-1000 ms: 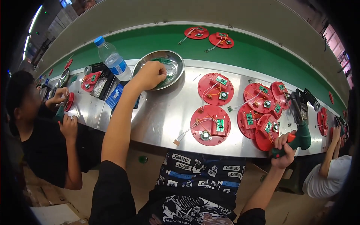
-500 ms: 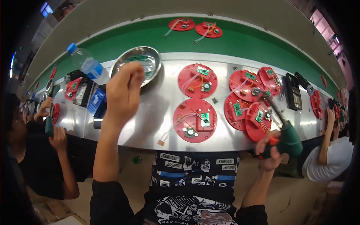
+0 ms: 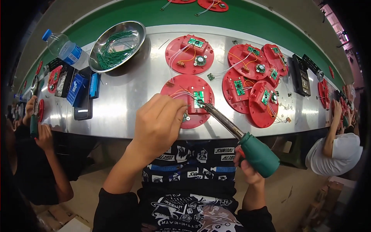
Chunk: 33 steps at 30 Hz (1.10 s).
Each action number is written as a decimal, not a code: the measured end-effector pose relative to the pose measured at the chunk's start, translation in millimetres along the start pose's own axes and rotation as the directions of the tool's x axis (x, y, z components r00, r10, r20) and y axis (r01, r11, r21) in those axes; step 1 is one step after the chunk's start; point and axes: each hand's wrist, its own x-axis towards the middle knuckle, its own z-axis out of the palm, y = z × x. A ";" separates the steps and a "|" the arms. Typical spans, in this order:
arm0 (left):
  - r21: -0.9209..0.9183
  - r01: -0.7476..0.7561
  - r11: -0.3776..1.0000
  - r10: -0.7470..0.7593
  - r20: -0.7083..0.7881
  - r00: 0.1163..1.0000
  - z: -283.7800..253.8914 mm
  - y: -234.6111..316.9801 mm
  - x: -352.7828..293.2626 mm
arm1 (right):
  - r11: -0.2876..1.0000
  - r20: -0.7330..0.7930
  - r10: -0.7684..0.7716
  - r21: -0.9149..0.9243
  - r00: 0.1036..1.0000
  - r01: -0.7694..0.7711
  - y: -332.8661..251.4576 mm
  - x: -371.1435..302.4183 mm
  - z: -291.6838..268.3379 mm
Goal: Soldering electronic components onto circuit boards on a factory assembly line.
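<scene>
My right hand (image 3: 249, 166) grips a soldering iron (image 3: 259, 154) with a thick green handle. Its metal tip meets the green circuit board (image 3: 198, 99) on the nearest red round plate (image 3: 206, 87). Over that plate's left side, my left hand (image 3: 158, 120) is closed in a pinch, fingertips beside the board. Whatever it pinches is too small to make out. The hand partly covers the plate's wires and its round metal part. Behind lies another red round plate (image 3: 174, 54) with a board and wires. A steel bowl (image 3: 141, 36) of thin green wires (image 3: 112, 58) stands at the left.
Several overlapping red plates (image 3: 262, 110) lie to the right, near a black tray (image 3: 300, 73). Left of the bowl are a water bottle (image 3: 71, 54), a blue box (image 3: 77, 89) and a dark phone (image 3: 83, 113). Co-workers sit on both sides.
My left hand has moved from the bowl rightward and nearer to the front plate. The soldering iron has swung left, from the right-hand stack onto that plate's board. The view has shifted.
</scene>
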 end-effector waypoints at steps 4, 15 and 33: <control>0.071 0.007 0.997 -0.005 -0.024 1.000 8.1 1.9 1.1 | 0.988 -0.008 -0.079 -0.132 0.997 0.077 -1.2 -5.6 4.9; 0.103 -0.002 0.995 0.004 -0.018 1.000 13.5 -3.6 1.5 | 0.979 -0.001 -0.097 -0.183 0.995 0.095 -14.6 3.6 15.1; 0.070 -0.004 0.998 0.003 0.001 1.000 11.2 -3.5 1.6 | 0.993 -0.096 0.059 -0.099 0.994 -0.068 -26.9 2.6 16.3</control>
